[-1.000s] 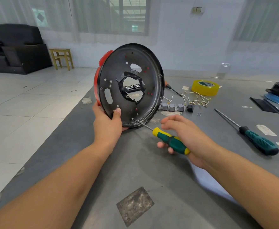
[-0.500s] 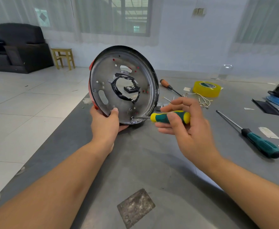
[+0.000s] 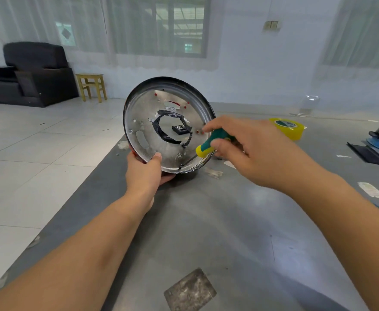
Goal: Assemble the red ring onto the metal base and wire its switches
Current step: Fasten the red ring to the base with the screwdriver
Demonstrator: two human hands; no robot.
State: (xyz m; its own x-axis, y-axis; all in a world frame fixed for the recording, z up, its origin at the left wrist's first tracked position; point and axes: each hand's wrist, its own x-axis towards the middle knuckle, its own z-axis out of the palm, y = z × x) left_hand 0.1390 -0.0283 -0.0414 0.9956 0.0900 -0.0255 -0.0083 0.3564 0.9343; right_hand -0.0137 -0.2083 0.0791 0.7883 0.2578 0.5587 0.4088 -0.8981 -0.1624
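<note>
Left hand [image 3: 144,173] grips shiny round metal base [image 3: 143,113]; right hand [image 3: 249,147] holds rubbery screwdriver [image 3: 215,142], tip seemingly at rim.

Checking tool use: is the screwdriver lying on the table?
No, the right hand grips the screwdriver, its tip against the metal base.

1. A yellow tape roll [image 3: 288,127] lies on the grey bench [image 3: 228,221], far right.
2. A black strip [image 3: 367,154] lies near the right edge, beside blue and black parts (cut off by the frame).
3. A wooden stool [image 3: 91,86] stands beside a black armchair [image 3: 36,70].
</note>
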